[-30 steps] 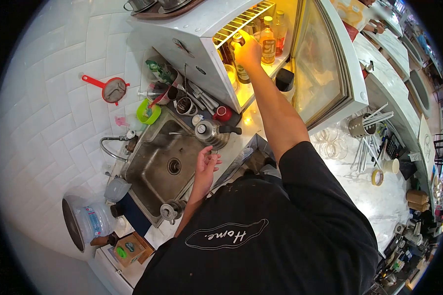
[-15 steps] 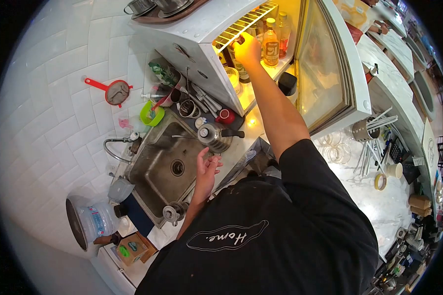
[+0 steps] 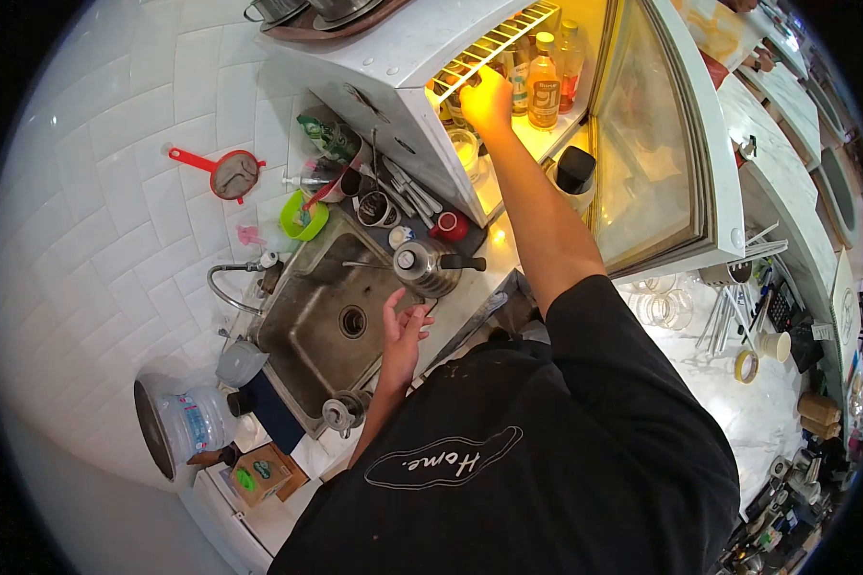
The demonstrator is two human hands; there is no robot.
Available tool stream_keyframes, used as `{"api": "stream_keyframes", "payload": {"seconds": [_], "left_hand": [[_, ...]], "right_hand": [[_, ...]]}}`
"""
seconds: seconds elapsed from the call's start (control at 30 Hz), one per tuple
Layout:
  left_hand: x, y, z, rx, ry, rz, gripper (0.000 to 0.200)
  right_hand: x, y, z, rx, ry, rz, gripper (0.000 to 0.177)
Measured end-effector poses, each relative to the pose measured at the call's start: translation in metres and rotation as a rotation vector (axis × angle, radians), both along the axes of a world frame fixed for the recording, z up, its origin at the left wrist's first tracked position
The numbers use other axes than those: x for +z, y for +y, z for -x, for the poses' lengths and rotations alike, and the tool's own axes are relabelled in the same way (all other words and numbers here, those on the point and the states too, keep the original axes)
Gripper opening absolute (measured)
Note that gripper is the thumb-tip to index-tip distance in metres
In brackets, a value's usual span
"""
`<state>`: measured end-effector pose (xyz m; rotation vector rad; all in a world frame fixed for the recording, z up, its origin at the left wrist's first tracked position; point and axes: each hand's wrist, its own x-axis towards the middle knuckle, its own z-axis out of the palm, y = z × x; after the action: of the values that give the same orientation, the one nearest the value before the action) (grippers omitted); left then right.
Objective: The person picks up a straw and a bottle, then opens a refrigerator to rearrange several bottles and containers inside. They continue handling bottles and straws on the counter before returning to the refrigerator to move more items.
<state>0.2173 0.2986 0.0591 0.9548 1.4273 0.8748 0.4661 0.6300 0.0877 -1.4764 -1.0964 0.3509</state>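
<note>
My right hand (image 3: pixel 487 99) reaches into a lit glass-door fridge (image 3: pixel 369 110), just under its wire shelf (image 3: pixel 494 43). Its fingers are bent and closed around something among the bottles, which the hand and shelf hide. Right of it stand an orange-labelled bottle (image 3: pixel 544 91) and a reddish bottle (image 3: pixel 570 67). Below the hand is a round, lit container (image 3: pixel 464 149). My left hand (image 3: pixel 405 328) hangs over the sink's right edge, palm up and empty, its fingers loosely apart. A steel kettle (image 3: pixel 426 267) with a black handle stands just above it.
The sink (image 3: pixel 307 335) has a curved tap (image 3: pixel 228 293). A glass jug-like vessel (image 3: pixel 343 412) stands at its near corner. The open fridge door (image 3: pixel 647 144) juts out on the right. Beyond lie glasses (image 3: pixel 666 305), straws and a tape roll (image 3: pixel 746 366). A person's hand (image 3: pixel 761 59) shows top right.
My right hand sits slightly deeper under the wire shelf, and the dark item at its fingers is less visible. The whole view has shifted slightly. My left hand keeps nearly the same pose.
</note>
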Motion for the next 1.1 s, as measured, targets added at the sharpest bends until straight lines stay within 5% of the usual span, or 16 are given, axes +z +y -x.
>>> {"api": "stream_keyframes", "payload": {"seconds": [0.3, 0.47, 0.53, 0.67, 0.7, 0.83, 1.1], "left_hand": [[-0.007, 0.009, 0.002, -0.049, 0.024, -0.007, 0.057], [-0.007, 0.015, -0.004, -0.071, 0.001, 0.0, 0.055], [-0.008, 0.018, -0.004, -0.087, -0.011, -0.002, 0.054], [-0.01, 0.021, -0.002, -0.124, -0.016, 0.003, 0.052], [-0.011, 0.021, -0.002, -0.125, -0.013, 0.007, 0.052], [-0.013, 0.021, -0.003, -0.152, -0.015, 0.006, 0.05], [-0.015, 0.014, 0.006, -0.135, -0.008, 0.014, 0.049]], "right_hand": [[-0.004, -0.019, -0.015, 0.089, -0.047, -0.044, 0.035], [0.046, -0.11, -0.026, 0.117, -0.097, -0.016, 0.035], [0.057, -0.155, -0.033, -0.067, -0.274, -0.335, 0.032], [0.037, -0.217, -0.058, -0.266, -0.449, -0.348, 0.054], [0.021, -0.224, -0.064, -0.249, -0.394, -0.236, 0.078], [-0.036, -0.227, -0.066, -0.081, -0.036, 0.012, 0.104], [-0.058, -0.212, -0.06, -0.099, 0.1, 0.103, 0.1]]}}
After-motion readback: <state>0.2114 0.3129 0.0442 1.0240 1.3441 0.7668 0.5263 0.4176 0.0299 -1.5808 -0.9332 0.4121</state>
